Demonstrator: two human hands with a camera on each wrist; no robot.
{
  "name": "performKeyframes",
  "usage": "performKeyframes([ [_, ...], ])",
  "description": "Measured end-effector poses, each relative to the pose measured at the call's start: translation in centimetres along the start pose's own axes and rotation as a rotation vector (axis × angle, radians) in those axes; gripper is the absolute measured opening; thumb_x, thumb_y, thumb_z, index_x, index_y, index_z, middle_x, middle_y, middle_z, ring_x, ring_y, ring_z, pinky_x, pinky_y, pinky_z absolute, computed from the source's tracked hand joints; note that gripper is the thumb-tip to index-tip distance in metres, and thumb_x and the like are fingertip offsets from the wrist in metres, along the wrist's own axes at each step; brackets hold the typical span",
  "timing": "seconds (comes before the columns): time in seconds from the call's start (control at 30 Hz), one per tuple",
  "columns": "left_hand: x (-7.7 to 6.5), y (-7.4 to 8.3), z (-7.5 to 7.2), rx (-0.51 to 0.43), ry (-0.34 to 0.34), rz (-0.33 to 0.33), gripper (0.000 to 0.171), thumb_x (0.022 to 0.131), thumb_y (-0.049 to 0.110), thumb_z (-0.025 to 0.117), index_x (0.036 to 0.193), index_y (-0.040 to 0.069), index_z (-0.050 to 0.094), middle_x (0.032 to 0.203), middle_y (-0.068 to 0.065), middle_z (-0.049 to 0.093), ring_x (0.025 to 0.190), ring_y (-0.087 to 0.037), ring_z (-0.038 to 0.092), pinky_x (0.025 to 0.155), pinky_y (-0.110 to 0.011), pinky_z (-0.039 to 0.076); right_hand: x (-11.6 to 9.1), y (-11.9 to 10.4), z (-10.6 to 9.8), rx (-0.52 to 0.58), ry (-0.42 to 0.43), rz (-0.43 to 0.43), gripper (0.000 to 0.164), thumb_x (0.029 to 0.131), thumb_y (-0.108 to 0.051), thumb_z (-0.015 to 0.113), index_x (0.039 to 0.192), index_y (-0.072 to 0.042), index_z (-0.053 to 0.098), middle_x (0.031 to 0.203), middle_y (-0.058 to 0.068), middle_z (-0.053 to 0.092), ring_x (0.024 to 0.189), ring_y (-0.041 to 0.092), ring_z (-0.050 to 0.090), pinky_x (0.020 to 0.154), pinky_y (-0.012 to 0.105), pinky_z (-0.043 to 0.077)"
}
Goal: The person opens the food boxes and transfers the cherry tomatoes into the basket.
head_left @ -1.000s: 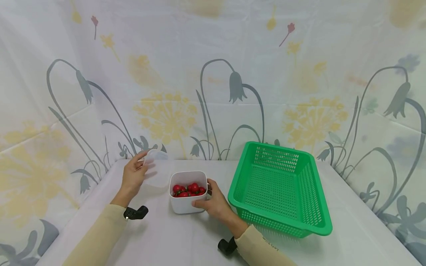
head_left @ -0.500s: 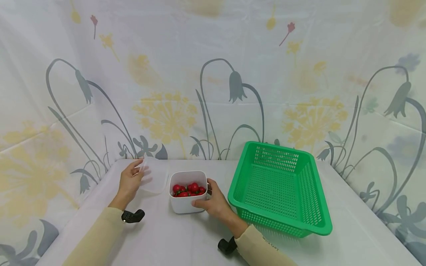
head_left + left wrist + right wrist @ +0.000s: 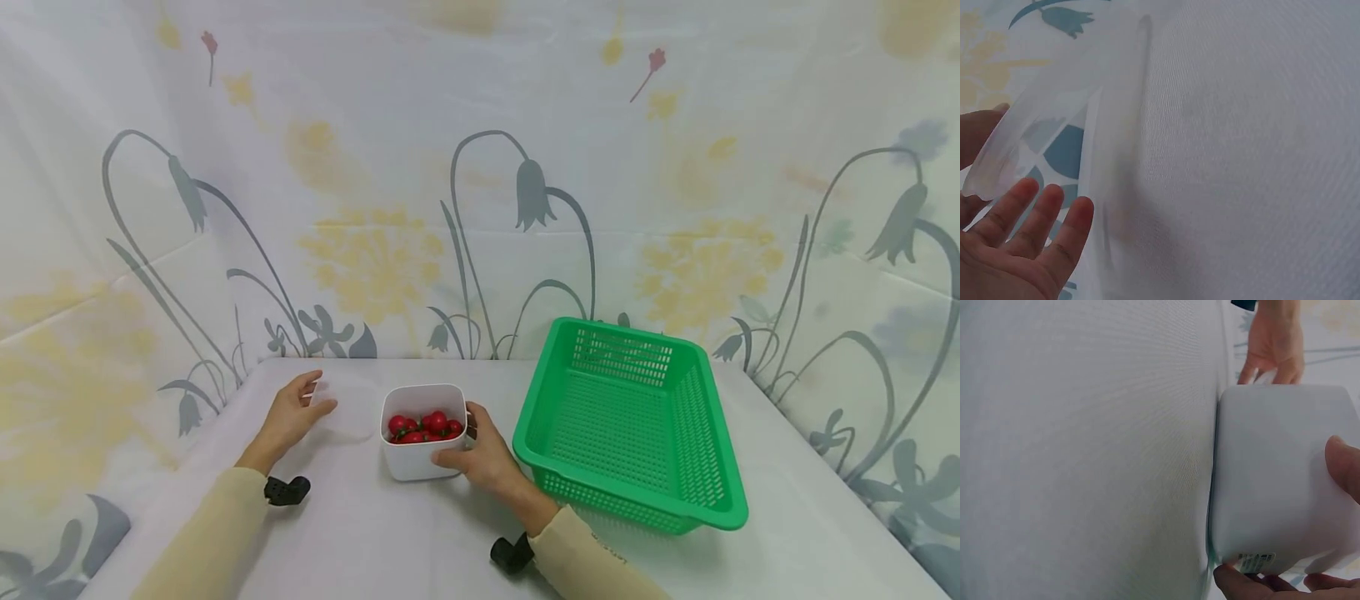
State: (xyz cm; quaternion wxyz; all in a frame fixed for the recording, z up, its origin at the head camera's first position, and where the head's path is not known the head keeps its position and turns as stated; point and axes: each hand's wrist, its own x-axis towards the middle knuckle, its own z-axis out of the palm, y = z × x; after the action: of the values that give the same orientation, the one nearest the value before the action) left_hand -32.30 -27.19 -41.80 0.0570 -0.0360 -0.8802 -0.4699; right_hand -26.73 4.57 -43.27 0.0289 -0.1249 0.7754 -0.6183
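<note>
In the head view a white, rounded-square container (image 3: 424, 460) stands upright on the table, with several cherry tomatoes (image 3: 437, 422) inside. My right hand (image 3: 491, 458) grips its right side, thumb on the near wall; the right wrist view shows the thumb (image 3: 1342, 465) against the container. To the container's left, my left hand (image 3: 287, 421) holds a translucent lid (image 3: 347, 412) low over the table. The left wrist view has the lid (image 3: 1029, 134) tilted between thumb and index finger, the other fingers (image 3: 1044, 215) spread. Its far edge is hard to make out.
A green perforated plastic basket (image 3: 615, 433) stands on the table at the right, close to my right hand. White cloth covers the table (image 3: 375, 533). Behind it hangs a flower-printed curtain (image 3: 480, 167). Black wrist cameras (image 3: 512, 554) sit on both wrists.
My left hand has moved down and a little left, lowering the lid from a raised, tilted position toward the table. The right hand and the container have stayed where they were.
</note>
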Motion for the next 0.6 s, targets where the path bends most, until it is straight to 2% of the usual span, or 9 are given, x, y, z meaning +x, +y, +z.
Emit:
performKeyframes([
  [0.3,-0.12,-0.71,-0.54,0.095,-0.093,-0.039,0.077,0.09,0.024,0.066,0.146,-0.007,0.024,0.145,-0.033,0.028,0.13,-0.05,0.032,0.105,-0.058,0.033,-0.04,-0.01,0.1,-0.015,0.005,-0.001,0.085,0.076,-0.016,0.08,0.143,-0.003,0.03,0.141,0.018,0.041,0.131,0.038,0.037,0.106,0.058,0.033],
  [0.6,-0.32,-0.95,-0.86,0.126,-0.127,-0.07,0.079,0.089,0.027,0.068,0.146,-0.007,0.024,0.145,-0.032,0.03,0.13,-0.048,0.033,0.104,-0.058,0.034,-0.04,-0.12,0.2,-0.007,0.01,0.004,0.086,0.075,-0.016,0.081,0.144,-0.004,0.03,0.141,0.017,0.042,0.131,0.035,0.038,0.106,0.058,0.032],
])
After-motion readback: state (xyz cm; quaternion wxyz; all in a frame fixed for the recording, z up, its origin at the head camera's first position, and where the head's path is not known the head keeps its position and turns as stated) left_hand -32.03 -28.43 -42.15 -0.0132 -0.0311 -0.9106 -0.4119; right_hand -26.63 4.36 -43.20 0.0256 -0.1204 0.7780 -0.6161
